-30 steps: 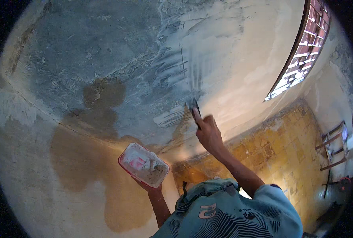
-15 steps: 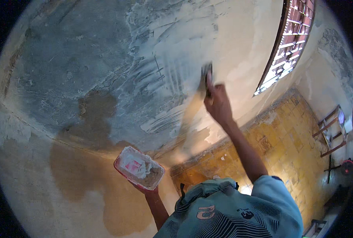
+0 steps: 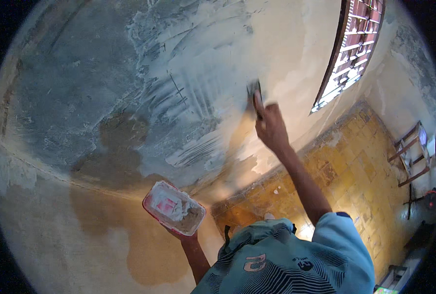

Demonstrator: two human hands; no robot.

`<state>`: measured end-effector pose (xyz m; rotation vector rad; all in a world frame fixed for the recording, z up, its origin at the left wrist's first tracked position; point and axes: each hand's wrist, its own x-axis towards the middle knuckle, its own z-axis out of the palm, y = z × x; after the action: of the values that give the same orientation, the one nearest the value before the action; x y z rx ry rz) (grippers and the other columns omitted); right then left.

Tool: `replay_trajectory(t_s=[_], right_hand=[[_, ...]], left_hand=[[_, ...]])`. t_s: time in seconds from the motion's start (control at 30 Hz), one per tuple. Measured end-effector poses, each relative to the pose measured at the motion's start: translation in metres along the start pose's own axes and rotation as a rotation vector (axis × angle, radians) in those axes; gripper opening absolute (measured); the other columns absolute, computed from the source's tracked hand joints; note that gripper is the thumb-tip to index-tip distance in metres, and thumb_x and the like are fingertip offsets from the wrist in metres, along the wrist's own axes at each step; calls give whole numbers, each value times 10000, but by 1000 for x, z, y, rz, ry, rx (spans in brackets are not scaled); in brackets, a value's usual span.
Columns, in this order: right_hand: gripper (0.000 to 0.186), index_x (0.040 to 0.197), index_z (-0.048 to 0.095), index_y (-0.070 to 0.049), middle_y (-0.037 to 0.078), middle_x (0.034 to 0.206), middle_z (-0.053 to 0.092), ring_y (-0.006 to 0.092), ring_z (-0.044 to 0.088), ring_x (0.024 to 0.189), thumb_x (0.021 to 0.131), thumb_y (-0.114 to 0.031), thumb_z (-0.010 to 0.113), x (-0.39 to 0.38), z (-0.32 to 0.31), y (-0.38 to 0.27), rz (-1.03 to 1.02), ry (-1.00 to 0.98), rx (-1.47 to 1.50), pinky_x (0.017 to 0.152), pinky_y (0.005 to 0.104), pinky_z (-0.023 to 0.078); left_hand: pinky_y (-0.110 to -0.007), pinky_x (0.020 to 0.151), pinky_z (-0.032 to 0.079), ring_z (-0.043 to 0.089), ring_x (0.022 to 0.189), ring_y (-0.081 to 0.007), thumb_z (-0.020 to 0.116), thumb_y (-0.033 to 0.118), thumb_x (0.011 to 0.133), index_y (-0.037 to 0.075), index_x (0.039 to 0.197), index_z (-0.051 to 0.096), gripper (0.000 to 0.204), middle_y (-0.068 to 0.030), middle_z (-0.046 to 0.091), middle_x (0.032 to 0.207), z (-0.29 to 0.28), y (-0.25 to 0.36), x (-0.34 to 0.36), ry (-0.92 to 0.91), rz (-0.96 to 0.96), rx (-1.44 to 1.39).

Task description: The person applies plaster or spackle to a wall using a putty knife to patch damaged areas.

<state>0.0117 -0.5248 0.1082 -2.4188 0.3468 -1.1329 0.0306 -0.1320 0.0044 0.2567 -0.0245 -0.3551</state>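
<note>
Right hand (image 3: 273, 130) raised, closed around the handle of a putty knife (image 3: 253, 89), index finger laid out along the tool toward the blade. Blade blurred, up at the wall (image 3: 289, 54); firm contact with the surface cannot be told from this angle. It stands over the pale coat, right of the dark grey patch (image 3: 75, 83). Left hand (image 3: 184, 236) low, cupped beneath a rectangular plastic tub (image 3: 152, 212) with a reddish rim, supporting it from below; most fingers hidden by the tub, so their spread cannot be told. Tub tilted, its open mouth in view; white filler paste (image 3: 178, 210) smeared inside, a grey-beige mass gathered toward the right end, pink showing at the middle. Tub sits near the wall, below and left of the knife, well apart from it. Wall between the grey patch and the pale area carries streaky white strokes and a few thin dark lines. Person's shadow (image 3: 122, 142) falls across the left side. Upper right: barred window (image 3: 350, 54), bright at its lower end. Below it, yellowish tiled floor (image 3: 348, 171); a wooden frame-like piece of furniture (image 3: 408, 156) at far right. Teal patterned shirt (image 3: 286, 259) on the person.
</note>
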Motion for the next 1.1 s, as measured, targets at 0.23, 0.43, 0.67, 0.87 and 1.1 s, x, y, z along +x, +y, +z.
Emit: replay_trajectory(t_s=[0.23,0.43,0.67,0.87,1.1], right_hand=[[889,1585,301,-237,190,981,521,345,553,890,795,60,578,9,-31,-24,30,32,8,789,445,510],[867,1583,296,-251,194,959,501,372,538,885,809,37,561,38,-18,-23,-61,75,21,776,485,507],[884,1585,308,-204,182,960,515,339,534,884,794,50,612,-43,2,-13,60,-58,68,775,419,510],[848,1582,304,-234,195,987,494,361,533,904,822,33,568,30,-8,-28,-61,98,64,777,441,510],[850,1583,305,-212,205,1015,498,354,534,922,812,31,570,-43,1,-7,120,-130,87,777,425,508]], left_hand=[[-595,1029,395,449,1343,-377,692,617,819,176,1502,421,857,-115,452,1522,-18,3,-4,9,39,104],[-594,1021,403,467,1326,-358,662,643,829,181,1495,418,846,-99,479,1493,4,-12,3,-91,-32,134],[-597,938,488,527,1263,-370,614,643,879,175,1475,437,779,-114,507,1462,11,-12,2,17,-19,63],[-594,942,483,555,1223,-372,633,623,876,173,1463,457,761,-124,537,1428,1,-9,4,32,10,75],[-607,991,435,528,1253,-387,666,627,847,174,1471,448,801,-121,526,1442,4,-13,-1,56,-16,50]])
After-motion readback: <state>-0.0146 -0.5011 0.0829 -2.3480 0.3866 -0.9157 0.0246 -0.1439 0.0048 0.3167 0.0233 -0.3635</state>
